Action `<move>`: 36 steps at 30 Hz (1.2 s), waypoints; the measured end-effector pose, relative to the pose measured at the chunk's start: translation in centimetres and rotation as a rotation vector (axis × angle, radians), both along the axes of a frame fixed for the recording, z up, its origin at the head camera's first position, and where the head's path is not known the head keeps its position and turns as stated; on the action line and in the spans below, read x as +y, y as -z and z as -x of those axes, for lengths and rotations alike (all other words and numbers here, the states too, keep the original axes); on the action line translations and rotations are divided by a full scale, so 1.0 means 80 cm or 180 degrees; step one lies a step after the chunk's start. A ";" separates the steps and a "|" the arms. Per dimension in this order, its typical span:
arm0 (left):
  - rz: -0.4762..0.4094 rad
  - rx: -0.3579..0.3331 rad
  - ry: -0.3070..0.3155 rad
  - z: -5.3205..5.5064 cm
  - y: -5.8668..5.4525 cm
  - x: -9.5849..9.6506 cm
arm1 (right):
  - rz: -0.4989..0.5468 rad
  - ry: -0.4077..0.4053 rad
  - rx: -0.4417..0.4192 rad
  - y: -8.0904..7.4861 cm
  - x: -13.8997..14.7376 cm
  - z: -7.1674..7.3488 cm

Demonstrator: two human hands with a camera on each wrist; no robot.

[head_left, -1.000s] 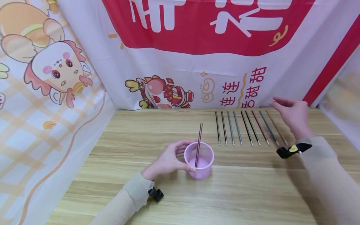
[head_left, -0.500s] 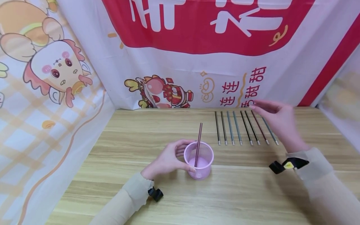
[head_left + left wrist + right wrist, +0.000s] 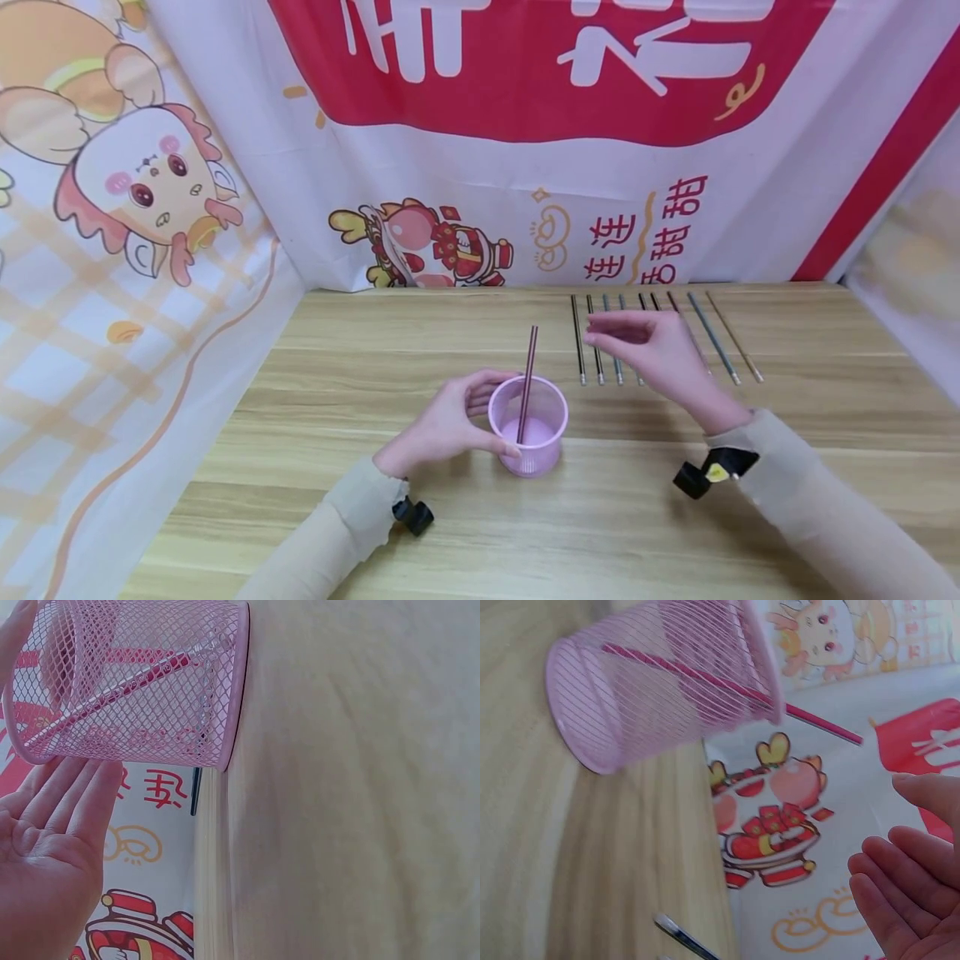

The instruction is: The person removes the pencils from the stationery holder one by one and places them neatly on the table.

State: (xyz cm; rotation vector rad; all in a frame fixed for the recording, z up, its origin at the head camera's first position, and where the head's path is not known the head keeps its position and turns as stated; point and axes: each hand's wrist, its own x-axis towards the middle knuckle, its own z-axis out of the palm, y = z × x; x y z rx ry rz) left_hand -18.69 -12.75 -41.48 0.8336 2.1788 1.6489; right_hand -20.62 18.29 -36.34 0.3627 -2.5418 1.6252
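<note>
A pink mesh pencil cup point(image 3: 538, 460) stands on the table with one dark red pencil point(image 3: 528, 362) leaning inside. My left hand point(image 3: 446, 423) holds the cup from its left side, thumb at the near rim and fingers round the far side. In the left wrist view, the pencil point(image 3: 112, 694) shows through the mesh. To the right of the cup, my right hand point(image 3: 663, 350) hovers over the row of pencils, its thumb and fingers apart with nothing between them. It partly hides the middle pencils. In the right wrist view, its fingers point(image 3: 904, 900) are loosely bent.
Several pencils lie side by side at the back right, eraser ends nearest me: black ones point(image 3: 577, 342), blue ones point(image 3: 712, 336), a dark red one and a tan one point(image 3: 735, 336). A printed cloth point(image 3: 465, 150) hangs behind the wooden table point(image 3: 360, 350), with more cloth at the sides.
My right hand has moved left and nearer, from beyond the tan pencil at the right end to over the row's left part. My left hand and the cup stay in place.
</note>
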 end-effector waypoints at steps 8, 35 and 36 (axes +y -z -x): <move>0.0015 0.0010 0.0021 0.000 -0.001 -0.001 | 0.0089 -0.0372 -0.0124 0.017 -0.031 -0.004; 0.0070 -0.0077 0.0004 -0.001 0.000 -0.002 | 0.0098 -0.0737 -0.0158 0.036 -0.072 -0.006; 0.0073 -0.0079 -0.0001 -0.001 0.000 -0.002 | 0.0097 -0.0738 -0.0162 0.037 -0.073 -0.005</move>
